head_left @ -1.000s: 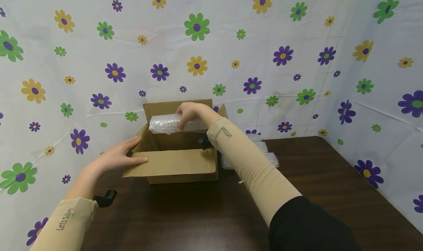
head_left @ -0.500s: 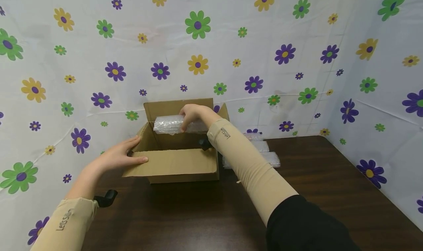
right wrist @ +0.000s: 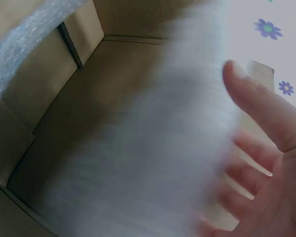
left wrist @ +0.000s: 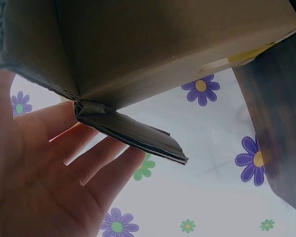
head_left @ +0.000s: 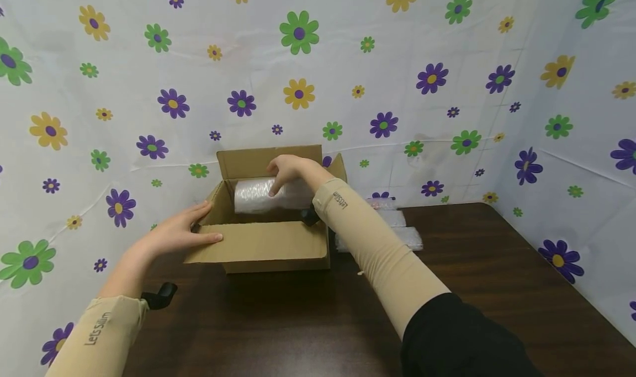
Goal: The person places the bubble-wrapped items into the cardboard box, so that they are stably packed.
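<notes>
An open cardboard box (head_left: 263,244) stands on the table with its flaps spread. My left hand (head_left: 171,234) holds its front left corner, thumb over the front flap and fingers along the side flap. In the left wrist view, the fingers (left wrist: 96,163) lie under the side flap (left wrist: 133,133). Inside the box, toward the back, is a bubble-wrapped package (head_left: 253,196), blurred in the right wrist view. My right hand (head_left: 293,173) is over it, thumb extended and fingers spread loosely beside the package, not gripping it.
Several bubble-wrapped packages (head_left: 408,238) lie on the dark wooden table (head_left: 467,266) right of the box, partly hidden by the right forearm. A flower-print sheet (head_left: 338,51) hangs close behind. A strip of bubble wrap (right wrist: 24,44) crosses the right wrist view's upper left.
The bubble-wrapped package has moved slightly right, then down into the box, out of my right hand's grip. My left hand has stayed on the box corner.
</notes>
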`<state>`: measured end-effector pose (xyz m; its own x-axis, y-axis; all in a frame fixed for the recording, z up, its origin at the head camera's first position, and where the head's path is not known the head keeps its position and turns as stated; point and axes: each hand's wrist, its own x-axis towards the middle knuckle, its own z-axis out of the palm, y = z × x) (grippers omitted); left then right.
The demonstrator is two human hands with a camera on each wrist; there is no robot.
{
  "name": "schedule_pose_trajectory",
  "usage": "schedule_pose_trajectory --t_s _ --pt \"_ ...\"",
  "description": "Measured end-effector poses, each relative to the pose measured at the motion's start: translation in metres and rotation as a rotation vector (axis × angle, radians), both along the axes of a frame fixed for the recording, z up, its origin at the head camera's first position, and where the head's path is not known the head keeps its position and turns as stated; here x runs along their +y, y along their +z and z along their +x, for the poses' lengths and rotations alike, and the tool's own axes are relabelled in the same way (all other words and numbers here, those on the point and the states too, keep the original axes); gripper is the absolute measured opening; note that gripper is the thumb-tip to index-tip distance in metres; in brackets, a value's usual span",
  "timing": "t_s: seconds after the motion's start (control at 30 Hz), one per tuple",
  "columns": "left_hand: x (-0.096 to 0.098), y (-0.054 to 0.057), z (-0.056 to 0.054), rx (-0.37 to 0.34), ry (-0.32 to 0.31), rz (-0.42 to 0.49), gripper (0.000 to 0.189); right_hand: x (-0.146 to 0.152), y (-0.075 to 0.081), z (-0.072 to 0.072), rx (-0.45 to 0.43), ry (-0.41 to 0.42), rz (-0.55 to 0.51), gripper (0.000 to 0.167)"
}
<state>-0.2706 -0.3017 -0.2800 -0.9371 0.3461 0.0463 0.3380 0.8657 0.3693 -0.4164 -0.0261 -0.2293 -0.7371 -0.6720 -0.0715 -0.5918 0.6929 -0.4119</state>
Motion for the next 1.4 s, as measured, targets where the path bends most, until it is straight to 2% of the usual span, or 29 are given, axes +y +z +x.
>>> schedule_pose_trajectory --t_s 0.13,0.4,0.63,0.83,0.97,1.13,1.4 --pt "0.000 0.001 0.000 0.001 -0.005 0.004 0.095 0.003 0.001 0.001 -0.035 -0.001 -0.072 0.070" --pt "0.000 -0.001 -0.001 0.010 -0.005 -0.002 0.095 0.010 -0.001 0.001 -0.081 0.021 -0.087 0.066" --pt "0.001 0.000 0.001 0.011 0.002 0.001 0.095 0.012 0.002 0.001 -0.124 0.026 -0.148 0.064" --pt "0.001 0.001 0.002 0.016 0.001 0.002 0.095 0.015 0.009 0.005 -0.164 0.075 -0.205 0.066" --pt "0.001 0.001 0.002 0.017 0.001 0.002 0.095 0.021 0.014 0.012 -0.161 0.127 -0.235 0.067" --pt "0.002 0.001 0.003 0.012 -0.002 0.012 0.095 0.036 0.025 0.024 -0.107 0.182 -0.261 0.063" --pt "0.001 0.000 0.002 -0.002 -0.011 0.026 0.095 0.083 0.038 0.049 -0.025 0.228 -0.371 0.058"
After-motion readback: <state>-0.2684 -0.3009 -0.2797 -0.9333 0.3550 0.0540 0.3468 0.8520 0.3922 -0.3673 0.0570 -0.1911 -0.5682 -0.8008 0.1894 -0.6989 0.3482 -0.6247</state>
